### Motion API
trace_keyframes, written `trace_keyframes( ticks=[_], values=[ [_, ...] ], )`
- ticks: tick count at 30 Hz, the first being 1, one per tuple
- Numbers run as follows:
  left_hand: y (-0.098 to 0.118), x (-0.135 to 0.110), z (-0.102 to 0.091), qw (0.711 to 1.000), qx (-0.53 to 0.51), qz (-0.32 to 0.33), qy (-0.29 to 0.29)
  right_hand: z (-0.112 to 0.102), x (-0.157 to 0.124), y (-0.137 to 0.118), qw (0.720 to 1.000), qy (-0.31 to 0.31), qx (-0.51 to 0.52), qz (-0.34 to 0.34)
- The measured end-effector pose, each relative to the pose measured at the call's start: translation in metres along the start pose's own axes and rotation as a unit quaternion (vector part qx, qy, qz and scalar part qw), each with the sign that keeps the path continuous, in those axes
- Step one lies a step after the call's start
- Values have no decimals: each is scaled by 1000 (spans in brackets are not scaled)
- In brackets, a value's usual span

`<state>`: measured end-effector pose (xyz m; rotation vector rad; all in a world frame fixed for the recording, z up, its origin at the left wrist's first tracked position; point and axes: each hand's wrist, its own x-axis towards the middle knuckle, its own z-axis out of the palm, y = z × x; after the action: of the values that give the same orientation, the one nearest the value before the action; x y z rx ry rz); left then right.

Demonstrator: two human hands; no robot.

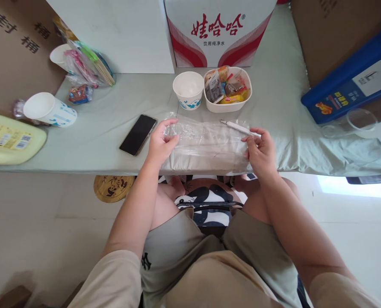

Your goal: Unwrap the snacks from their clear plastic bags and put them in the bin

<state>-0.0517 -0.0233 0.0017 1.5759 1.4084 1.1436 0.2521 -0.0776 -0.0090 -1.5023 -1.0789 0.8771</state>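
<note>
A clear plastic bag (209, 139) stretches flat between my two hands at the table's front edge. My left hand (164, 141) pinches its left end between thumb and fingers. On the other side, my right hand (261, 149) is closed on the bag's right end. A white pen (238, 127) lies slantwise by the right fingertips, over the bag's upper right part; whether those fingers touch it, I cannot tell. Left of my left hand lies a black phone (138, 134). Behind the bag stand a white paper cup (188, 90) and a white tub (228, 105) of small wrapped snacks.
At the left are paper cups (49, 109), a snack packet (80, 94) and a pale yellow jug (13, 139). White cartons (219, 34) stand at the back. A blue container (353, 81) and a clear plastic cup (360, 122) are at the right.
</note>
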Motion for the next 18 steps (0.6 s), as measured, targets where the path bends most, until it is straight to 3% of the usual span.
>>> trace_keyframes(
  ticks=[7,18],
  values=[
    [3,-1,-1,992,113,-12,-49,-2,0,-2,993,-21,-111,18],
    [4,-1,-3,995,77,-15,-66,-4,-3,0,990,-59,-124,-1]
  ],
)
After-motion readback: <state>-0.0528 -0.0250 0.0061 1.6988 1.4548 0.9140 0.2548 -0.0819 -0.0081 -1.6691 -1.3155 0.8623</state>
